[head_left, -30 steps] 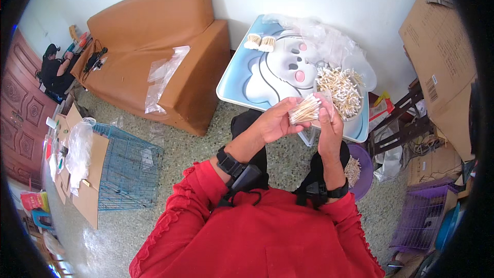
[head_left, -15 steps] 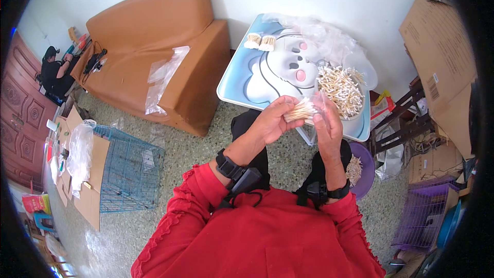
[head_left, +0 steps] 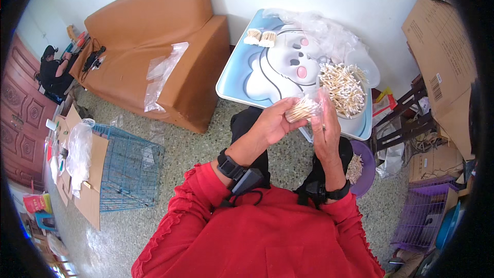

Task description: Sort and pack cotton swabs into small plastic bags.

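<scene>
Above the near edge of the table, my left hand is closed round a bundle of cotton swabs, its thumb along the near side of the sticks. My right hand is up against the bundle's right end, fingers together on a small clear plastic bag. How far the swabs sit inside the bag is hard to make out. Just beyond the right hand, a round container holds a heap of loose cotton swabs. Two bundled packs of swabs lie at the table's far left.
A blue-and-white cartoon-printed table carries a pile of clear plastic bags. Below its right side stands a purple basin with more swabs. A brown sofa, a blue wire cage and large cardboard surround me. Far left sits another person.
My right hand's fingers have straightened and drawn together beside the bundle, with the thumb lower. My left hand keeps hold of the swabs, almost unmoved. The whole view has shifted slightly.
</scene>
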### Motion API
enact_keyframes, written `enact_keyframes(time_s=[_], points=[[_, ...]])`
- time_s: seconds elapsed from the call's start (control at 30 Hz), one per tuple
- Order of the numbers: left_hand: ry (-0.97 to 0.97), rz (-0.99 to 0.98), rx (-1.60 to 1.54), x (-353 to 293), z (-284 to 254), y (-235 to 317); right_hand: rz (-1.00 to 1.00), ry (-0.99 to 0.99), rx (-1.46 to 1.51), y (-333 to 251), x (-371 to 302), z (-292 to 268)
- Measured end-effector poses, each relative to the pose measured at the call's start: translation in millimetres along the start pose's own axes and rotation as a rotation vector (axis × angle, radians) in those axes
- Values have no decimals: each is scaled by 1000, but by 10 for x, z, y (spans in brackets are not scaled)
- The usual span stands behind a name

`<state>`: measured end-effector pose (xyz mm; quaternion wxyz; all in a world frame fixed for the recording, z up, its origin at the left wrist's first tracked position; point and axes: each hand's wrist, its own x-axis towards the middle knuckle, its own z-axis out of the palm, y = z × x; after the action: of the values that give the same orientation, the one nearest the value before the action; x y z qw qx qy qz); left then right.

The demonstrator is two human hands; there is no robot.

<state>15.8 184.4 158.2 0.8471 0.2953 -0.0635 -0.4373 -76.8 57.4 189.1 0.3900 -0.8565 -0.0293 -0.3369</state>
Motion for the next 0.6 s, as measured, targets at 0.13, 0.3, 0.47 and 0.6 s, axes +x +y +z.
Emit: enact_keyframes(time_s=[0.13,0.3,0.47,0.6], points=[[23,2,-6,-20,38,-36,-29,-69,-28,24,-19,-34],[-20,-21,-35,20,-28,-88,-17,-68,-93,25,-45,-56],[-69,-92,-31,110,-145,-37,-9,-21,-98,177,-23,-62],[-17,-64,35,-135,-125,160,-35,-90,0,176,-64,171]])
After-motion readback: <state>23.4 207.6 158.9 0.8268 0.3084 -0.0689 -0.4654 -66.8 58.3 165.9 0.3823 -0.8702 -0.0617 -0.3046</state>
